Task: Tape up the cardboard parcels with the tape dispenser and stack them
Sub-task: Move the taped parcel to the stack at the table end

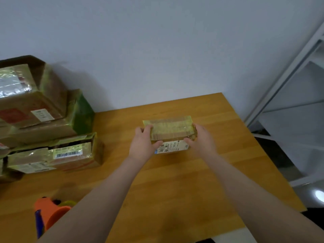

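Left hand [142, 143] fingers curled round the small parcel's [171, 132] left end, right hand [201, 139] gripping its right end; parcel sits between both hands, mid wooden table [192, 181]. Taped parcel stack [40, 120] far left, well apart. Orange tape dispenser [50, 214] near left forearm, untouched

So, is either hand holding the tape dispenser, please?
No, the tape dispenser lies on the table; left hand and right hand grip the parcel.
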